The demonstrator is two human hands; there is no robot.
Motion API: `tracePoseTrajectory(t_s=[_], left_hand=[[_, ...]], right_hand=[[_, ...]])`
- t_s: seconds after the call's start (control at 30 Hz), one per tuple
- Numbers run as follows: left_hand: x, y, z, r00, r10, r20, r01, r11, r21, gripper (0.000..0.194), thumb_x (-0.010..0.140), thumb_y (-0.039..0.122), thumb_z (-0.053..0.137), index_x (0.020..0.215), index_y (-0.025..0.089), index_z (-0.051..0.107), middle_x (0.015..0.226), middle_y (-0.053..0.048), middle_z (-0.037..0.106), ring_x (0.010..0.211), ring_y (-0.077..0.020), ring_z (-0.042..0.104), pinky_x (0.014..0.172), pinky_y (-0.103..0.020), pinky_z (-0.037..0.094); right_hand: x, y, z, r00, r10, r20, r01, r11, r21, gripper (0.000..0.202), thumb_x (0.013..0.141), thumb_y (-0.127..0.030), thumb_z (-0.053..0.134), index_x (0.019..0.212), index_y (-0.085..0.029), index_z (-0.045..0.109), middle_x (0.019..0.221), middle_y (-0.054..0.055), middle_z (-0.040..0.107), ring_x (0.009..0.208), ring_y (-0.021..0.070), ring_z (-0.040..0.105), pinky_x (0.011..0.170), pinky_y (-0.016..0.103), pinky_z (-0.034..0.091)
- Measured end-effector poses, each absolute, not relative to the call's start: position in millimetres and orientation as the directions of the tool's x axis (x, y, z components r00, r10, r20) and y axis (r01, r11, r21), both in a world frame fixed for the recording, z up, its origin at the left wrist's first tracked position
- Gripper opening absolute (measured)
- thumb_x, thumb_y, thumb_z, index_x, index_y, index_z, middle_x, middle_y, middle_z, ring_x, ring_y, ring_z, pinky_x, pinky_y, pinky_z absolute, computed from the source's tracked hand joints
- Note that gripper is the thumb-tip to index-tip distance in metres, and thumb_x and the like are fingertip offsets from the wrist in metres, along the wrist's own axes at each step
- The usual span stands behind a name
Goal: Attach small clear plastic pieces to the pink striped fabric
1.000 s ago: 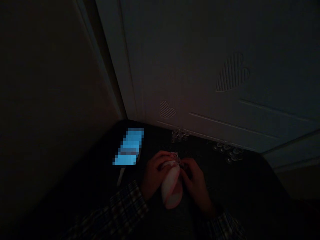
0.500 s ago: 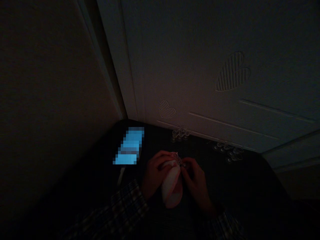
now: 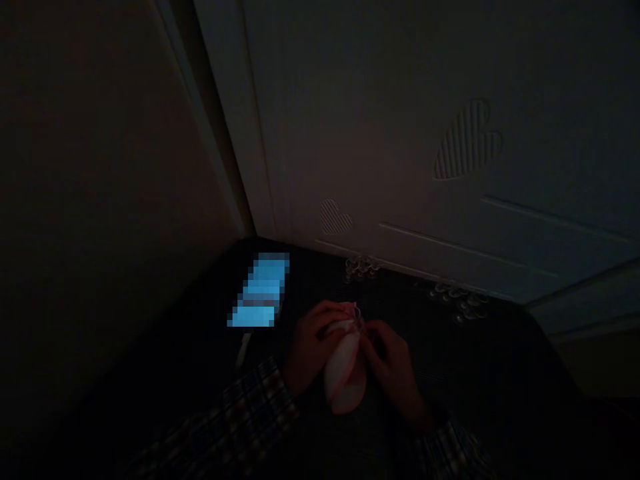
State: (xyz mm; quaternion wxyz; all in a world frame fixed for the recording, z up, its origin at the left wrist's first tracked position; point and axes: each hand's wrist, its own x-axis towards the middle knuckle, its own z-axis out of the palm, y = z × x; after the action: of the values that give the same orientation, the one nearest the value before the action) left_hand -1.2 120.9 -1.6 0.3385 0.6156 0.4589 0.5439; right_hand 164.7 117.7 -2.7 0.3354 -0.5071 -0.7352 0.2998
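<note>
The scene is very dark. A soft pink and white item (image 3: 345, 373), perhaps cloth, hangs between my two hands over a dark surface. My left hand (image 3: 315, 343) grips its upper left part, fingers bent over the top. At its upper right edge, my right hand (image 3: 390, 353) has thumb and forefinger pressed together by a small metal ring (image 3: 357, 316). Whether the ring is fixed to the item I cannot tell. Both sleeves are checked.
A lit phone (image 3: 260, 290) with a cable (image 3: 243, 350) lies on the dark surface (image 3: 310, 270) at the left. Small metal rings stand in two clusters (image 3: 361, 268) (image 3: 460, 303) along the back, by a pale panel (image 3: 375, 133) with raised hearts.
The right fingertips have shifted slightly left, closer to the ring at the item's top. The view has moved very slightly. Both hands keep nearly the same place.
</note>
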Motion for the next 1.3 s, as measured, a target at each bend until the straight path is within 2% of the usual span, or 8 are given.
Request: tracePoseTrajectory(t_s=[0.33, 0.5, 0.83, 1.3], left_hand=[[-1.5, 120.2, -3.6, 0.006, 0.933, 0.36, 0.171, -0.355, 0.919, 0.021, 0.074, 0.007, 0.057, 0.087, 0.02, 0.068, 0.098, -0.004, 0.063, 0.095, -0.0168, 0.059, 0.085, -0.03, 0.047], [-1.2, 120.2, -3.9, 0.006, 0.931, 0.365, 0.17, -0.36, 0.917, 0.023, 0.074, 0.006, 0.057, 0.088, 0.02, 0.068, 0.098, -0.004, 0.064, 0.094, -0.0165, 0.059, 0.084, -0.03, 0.048], [-1.4, 120.2, -3.5, 0.02, 0.934, 0.356, 0.171, -0.354, 0.919, 0.026, 0.075, 0.006, 0.055, 0.092, 0.021, 0.068, 0.101, -0.004, 0.064, 0.098, -0.0172, 0.058, 0.088, -0.032, 0.047], [-1.6, 120.6, -5.3, 0.048, 0.934, 0.354, 0.14, -0.357, 0.923, 0.026, 0.077, 0.008, 0.053, 0.095, 0.02, 0.066, 0.108, -0.006, 0.063, 0.104, -0.0193, 0.057, 0.092, -0.036, 0.045]], right_hand=[[164.3, 114.6, -1.6, -0.296, 0.945, 0.138, 0.575, 0.292, -0.764, 0.009, 0.086, -0.024, 0.048, 0.085, -0.019, 0.056, 0.072, -0.002, 0.059, 0.062, 0.0113, 0.055, 0.056, 0.021, 0.038], [163.6, 114.0, -3.2, -0.304, 0.948, 0.095, 0.563, 0.259, -0.785, 0.011, 0.085, -0.024, 0.048, 0.095, -0.02, 0.052, 0.074, -0.002, 0.061, 0.061, 0.0109, 0.056, 0.054, 0.02, 0.038], [163.8, 113.2, -1.8, -0.313, 0.94, 0.135, 0.598, 0.306, -0.741, 0.009, 0.086, -0.025, 0.047, 0.088, -0.02, 0.055, 0.072, -0.002, 0.06, 0.062, 0.0107, 0.056, 0.056, 0.02, 0.038], [164.3, 116.2, -2.3, -0.139, 0.972, 0.189, 0.555, 0.235, -0.798, 0.009, 0.084, -0.026, 0.05, 0.09, -0.02, 0.055, 0.074, -0.001, 0.06, 0.062, 0.0124, 0.056, 0.057, 0.022, 0.041]])
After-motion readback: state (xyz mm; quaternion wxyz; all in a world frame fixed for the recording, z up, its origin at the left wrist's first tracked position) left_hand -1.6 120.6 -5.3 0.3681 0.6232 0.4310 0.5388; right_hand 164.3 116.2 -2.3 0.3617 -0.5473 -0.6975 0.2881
